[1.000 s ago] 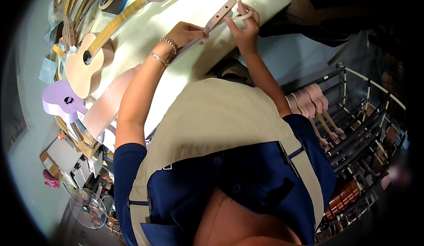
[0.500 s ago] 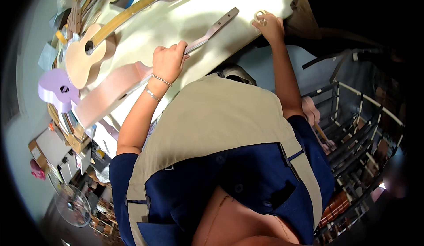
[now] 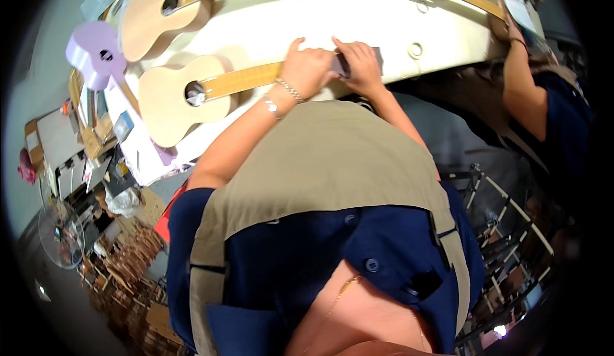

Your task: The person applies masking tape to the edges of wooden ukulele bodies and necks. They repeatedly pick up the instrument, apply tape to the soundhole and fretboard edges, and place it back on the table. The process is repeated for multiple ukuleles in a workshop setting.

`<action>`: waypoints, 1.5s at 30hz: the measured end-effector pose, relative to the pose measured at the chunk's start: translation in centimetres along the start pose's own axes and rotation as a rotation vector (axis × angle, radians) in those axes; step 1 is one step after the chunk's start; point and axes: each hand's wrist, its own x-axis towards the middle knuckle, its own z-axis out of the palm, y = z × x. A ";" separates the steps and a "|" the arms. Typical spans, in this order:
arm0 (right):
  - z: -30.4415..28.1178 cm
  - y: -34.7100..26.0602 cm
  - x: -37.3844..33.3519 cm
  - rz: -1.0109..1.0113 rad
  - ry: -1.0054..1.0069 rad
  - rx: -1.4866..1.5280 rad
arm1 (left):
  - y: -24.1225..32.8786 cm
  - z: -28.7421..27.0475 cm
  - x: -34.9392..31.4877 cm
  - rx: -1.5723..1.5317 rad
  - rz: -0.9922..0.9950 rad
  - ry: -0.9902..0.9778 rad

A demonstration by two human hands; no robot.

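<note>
An unfinished ukulele (image 3: pixel 182 116) with a pale wooden body lies face up on the white table, its neck pointing right. Yellow strips cover its fretboard (image 3: pixel 246 80), and something whitish shows inside the sound hole. My left hand (image 3: pixel 307 71) is closed round the neck at its upper end. Beside it, my right hand (image 3: pixel 361 68) grips the headstock (image 3: pixel 377 61), thumb and fingers bent over it. The fingertips of both hands nearly meet where neck and headstock join. To the right of my right hand, a roll of tape (image 3: pixel 416 50) lies on the table.
Another pale ukulele (image 3: pixel 144 27) lies behind mine, and a lilac one (image 3: pixel 93 52) is at the left. At the far right a co-worker's hand (image 3: pixel 511 31) touches another instrument's neck (image 3: pixel 480 1). The white table (image 3: pixel 256 30) has its near edge just before me.
The ukulele has turned from its side to face up. My right hand has let go of the tape roll and moved left to the headstock. A co-worker's arm has come into view.
</note>
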 end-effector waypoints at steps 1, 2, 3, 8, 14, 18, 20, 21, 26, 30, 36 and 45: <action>0.3 0.2 -0.1 0.005 0.014 0.009 | 0.1 0.6 0.0 0.062 -0.005 -0.021; 0.3 0.0 0.0 0.007 0.028 0.037 | 0.0 0.3 -0.3 0.089 0.017 0.024; 0.0 -0.1 0.1 0.007 0.038 0.062 | -0.6 0.0 -1.0 0.092 0.018 0.045; 0.0 -0.3 0.3 0.011 0.030 0.014 | -4.8 -2.0 -4.8 0.095 0.021 0.155; 0.0 -0.5 0.5 0.010 0.033 -0.005 | -10.9 -6.9 -11.2 0.143 -0.010 0.183; -0.1 -0.4 0.3 0.000 0.022 -0.006 | -14.2 -7.9 -14.8 0.075 -0.046 0.245; -0.1 -0.6 0.3 -0.010 0.030 -0.082 | -14.9 -8.7 -16.6 0.066 -0.132 0.248; -0.1 -0.7 0.3 -0.018 0.040 -0.115 | -15.3 -9.4 -17.8 0.116 -0.162 0.236; -0.8 -1.6 0.7 -0.035 0.090 -0.040 | -17.9 -9.8 -27.6 0.053 -0.676 0.691; -2.8 -2.9 1.0 0.129 -0.029 0.064 | -18.1 -9.8 -34.2 -0.416 -0.972 1.275; -5.7 -3.2 8.3 0.232 -0.523 0.667 | -25.7 -11.5 -32.7 -0.972 -0.598 1.376; -7.9 -0.6 21.6 0.077 -0.406 0.013 | -27.2 -17.5 -14.0 -1.243 -0.401 1.528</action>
